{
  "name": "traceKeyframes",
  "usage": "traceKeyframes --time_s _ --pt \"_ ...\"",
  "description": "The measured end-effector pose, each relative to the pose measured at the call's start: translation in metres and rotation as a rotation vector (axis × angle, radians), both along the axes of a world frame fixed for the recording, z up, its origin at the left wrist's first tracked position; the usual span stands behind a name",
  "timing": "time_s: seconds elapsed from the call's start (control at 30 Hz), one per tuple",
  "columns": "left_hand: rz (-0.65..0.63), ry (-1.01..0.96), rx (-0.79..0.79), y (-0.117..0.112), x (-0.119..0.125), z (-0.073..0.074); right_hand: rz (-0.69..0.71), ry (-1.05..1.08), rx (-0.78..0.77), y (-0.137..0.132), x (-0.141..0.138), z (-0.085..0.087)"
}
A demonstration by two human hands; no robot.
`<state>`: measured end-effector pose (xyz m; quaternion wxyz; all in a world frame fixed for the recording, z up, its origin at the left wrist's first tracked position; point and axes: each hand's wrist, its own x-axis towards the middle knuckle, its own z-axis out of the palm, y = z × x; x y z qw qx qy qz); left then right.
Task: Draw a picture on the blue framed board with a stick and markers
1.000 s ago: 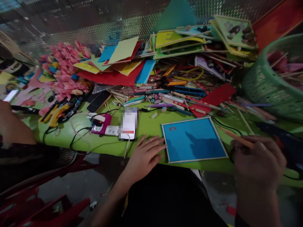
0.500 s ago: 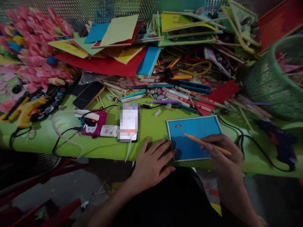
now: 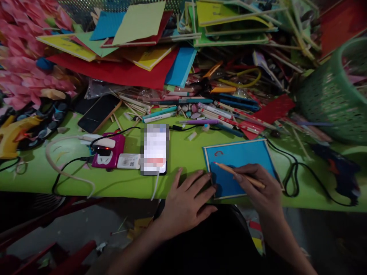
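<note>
A blue rectangular panel (image 3: 243, 152) edged with thin pale sticks lies near the table's front edge. It bears a small curved red mark (image 3: 218, 153) at its upper left. My right hand (image 3: 262, 189) is closed around a slim orange pen (image 3: 231, 170), whose red tip points at the panel just below that mark; whether it touches the surface I cannot tell. Spread out flat, my left hand (image 3: 189, 198) rests at the panel's left edge, fingertips over the border. Left of it, a lit phone (image 3: 155, 149), its screen blurred, has a white cable plugged in.
A magenta power strip (image 3: 109, 151) with chargers sits left of the phone. Behind lie scattered pens (image 3: 160, 114), a dark phone (image 3: 99, 112) and stacked coloured panels (image 3: 229, 15). A green basket (image 3: 323, 88) and a dark glue gun (image 3: 340, 173) with its cord occupy the right.
My right hand has moved left, bringing the pen tip left to just below the red mark. My left hand stays spread at the panel's edge. The camera view has shifted slightly.
</note>
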<state>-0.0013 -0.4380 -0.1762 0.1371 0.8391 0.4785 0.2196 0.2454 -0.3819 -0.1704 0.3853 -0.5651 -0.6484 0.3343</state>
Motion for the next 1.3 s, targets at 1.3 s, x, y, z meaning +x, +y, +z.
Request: traceKeyframes --time_s 1.3 --pt "0.019 -0.039 0.027 0.0014 0.0006 -0.0006 -0.109 -0.054 0.089 -0.0067 0.0001 -0.0048"
